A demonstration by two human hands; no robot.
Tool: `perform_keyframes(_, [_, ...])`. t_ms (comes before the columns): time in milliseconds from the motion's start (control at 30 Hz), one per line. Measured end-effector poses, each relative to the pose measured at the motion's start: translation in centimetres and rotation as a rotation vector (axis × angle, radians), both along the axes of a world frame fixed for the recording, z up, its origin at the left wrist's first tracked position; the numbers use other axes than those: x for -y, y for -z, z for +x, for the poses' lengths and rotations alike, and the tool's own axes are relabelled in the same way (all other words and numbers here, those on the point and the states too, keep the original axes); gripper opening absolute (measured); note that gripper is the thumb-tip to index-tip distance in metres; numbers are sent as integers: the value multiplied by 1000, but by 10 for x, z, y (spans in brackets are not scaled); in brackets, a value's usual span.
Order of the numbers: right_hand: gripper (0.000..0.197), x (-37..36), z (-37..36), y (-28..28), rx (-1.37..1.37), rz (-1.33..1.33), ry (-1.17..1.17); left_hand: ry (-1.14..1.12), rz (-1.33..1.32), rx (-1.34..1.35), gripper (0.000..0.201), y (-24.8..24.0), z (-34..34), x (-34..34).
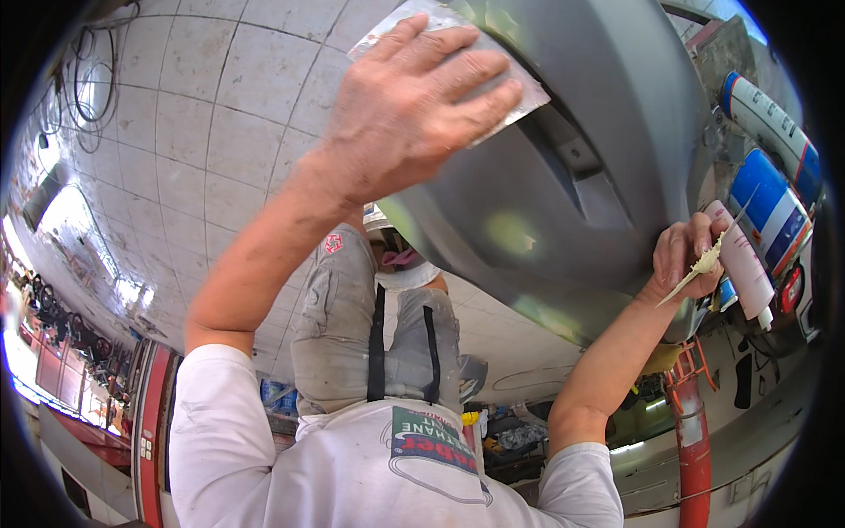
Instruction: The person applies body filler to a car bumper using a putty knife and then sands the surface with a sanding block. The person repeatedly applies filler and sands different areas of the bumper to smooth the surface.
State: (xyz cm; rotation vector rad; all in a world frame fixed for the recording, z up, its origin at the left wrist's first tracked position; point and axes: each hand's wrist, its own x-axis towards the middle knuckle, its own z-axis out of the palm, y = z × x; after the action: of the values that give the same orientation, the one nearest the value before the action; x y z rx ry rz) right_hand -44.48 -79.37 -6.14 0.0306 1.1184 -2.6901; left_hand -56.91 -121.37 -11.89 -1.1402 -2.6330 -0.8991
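A large matte grey car bumper with yellowish-green filler patches curves across the upper right. My left hand lies over a thin, flat silvery-grey sheet, its fingers across the top face; the sheet overlaps the bumper's recessed slot, and I cannot tell whether it touches. The thumb is out of sight. At the bumper's right end, my right hand grips a thin putty spreader, seen almost edge-on. Pale yellow putty is heaped on it close to the fingers.
Blue-and-white containers and a pinkish-white roll are beyond my right hand. A red post stands at lower right. Light tiled floor stretches left, with a dark coiled cable at the far edge.
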Motion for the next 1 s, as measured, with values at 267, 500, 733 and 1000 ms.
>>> perform_keyframes(267, [61,-4,4,1,27,-20,60,-189,392,685,30,-9,-56,9])
perform_keyframes(500, [51,1,-4,-7,92,-60,58,-57,180,440,33,-9,-19,45])
perform_keyframes(733, [57,-1,-12,-14,188,-152,45,-800,955,914,36,42,60,153])
perform_keyframes(1000, [41,-3,-25,-23,302,-219,69,-1165,847,1019,36,49,169,208])
